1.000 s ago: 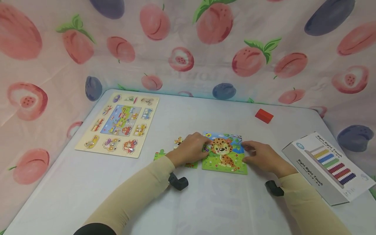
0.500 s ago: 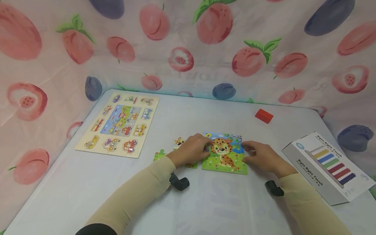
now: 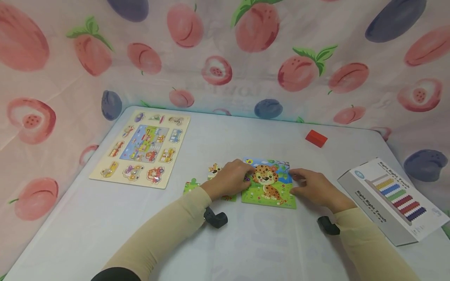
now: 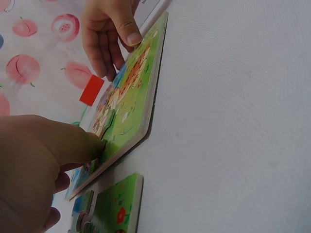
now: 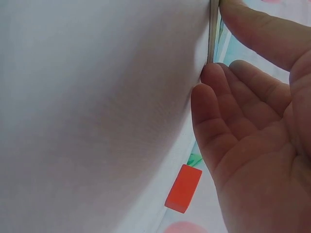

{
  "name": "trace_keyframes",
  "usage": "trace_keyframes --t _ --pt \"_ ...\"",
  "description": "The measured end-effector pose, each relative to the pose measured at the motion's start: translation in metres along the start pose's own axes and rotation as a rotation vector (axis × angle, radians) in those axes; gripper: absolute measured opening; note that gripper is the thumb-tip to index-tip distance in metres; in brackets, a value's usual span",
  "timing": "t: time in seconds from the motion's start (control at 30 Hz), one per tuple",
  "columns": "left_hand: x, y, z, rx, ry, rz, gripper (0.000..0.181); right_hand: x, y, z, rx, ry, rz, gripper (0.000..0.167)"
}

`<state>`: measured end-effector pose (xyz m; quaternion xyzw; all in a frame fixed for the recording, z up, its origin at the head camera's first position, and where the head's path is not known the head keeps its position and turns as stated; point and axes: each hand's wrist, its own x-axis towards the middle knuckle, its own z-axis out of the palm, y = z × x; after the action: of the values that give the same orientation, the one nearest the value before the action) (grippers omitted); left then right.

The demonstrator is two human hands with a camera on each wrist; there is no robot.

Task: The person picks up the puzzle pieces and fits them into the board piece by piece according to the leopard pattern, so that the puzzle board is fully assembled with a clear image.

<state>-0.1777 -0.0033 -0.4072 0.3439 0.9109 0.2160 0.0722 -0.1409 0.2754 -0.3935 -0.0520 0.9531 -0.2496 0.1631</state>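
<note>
A square leopard puzzle (image 3: 268, 201) lies on the table in front of me, its picture facing up. At its left edge my left hand (image 3: 228, 178) pinches a small puzzle piece (image 4: 109, 121), which sits tilted and slightly raised above the picture in the left wrist view; the fingers hide most of it. My right hand (image 3: 313, 188) touches the puzzle's right edge with thumb and fingertips, its fingers loosely bent. Partly under the left hand lies a giraffe puzzle piece (image 3: 213, 170), and a green puzzle piece (image 3: 191, 185) is farther left.
A wooden vehicle puzzle board (image 3: 172, 164) lies at the back left. A red block (image 3: 316, 138) rests at the back right, and a white box (image 3: 390, 199) stands to the right of my right hand. Fruit-patterned cloth (image 3: 218, 70) hangs behind the table.
Over the last second the left hand and forearm have shifted very slightly to the right. The right hand and the leopard puzzle stay where they were.
</note>
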Motion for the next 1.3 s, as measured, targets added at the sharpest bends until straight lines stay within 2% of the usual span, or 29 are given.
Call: trace_keyframes --t 0.4,0.6,0.9,1.13,1.3 --pt "0.000 -0.002 0.000 -0.013 0.011 -0.016 0.033 0.001 -0.001 -0.002 0.003 0.003 -0.013 0.066" --pt "-0.003 -0.003 -0.005 -0.035 0.004 -0.022 0.035 0.000 -0.003 -0.001 0.003 -0.005 -0.002 0.066" --pt "-0.019 -0.014 -0.029 -0.059 0.025 -0.092 0.041 0.000 -0.002 -0.001 -0.003 -0.002 -0.003 0.066" --pt "-0.034 -0.018 -0.048 -0.148 0.038 -0.151 0.045 -0.001 0.000 -0.001 0.000 -0.010 -0.007 0.065" --pt "-0.046 -0.023 -0.058 -0.159 0.060 -0.158 0.044 -0.002 -0.001 -0.001 -0.003 -0.008 -0.011 0.065"
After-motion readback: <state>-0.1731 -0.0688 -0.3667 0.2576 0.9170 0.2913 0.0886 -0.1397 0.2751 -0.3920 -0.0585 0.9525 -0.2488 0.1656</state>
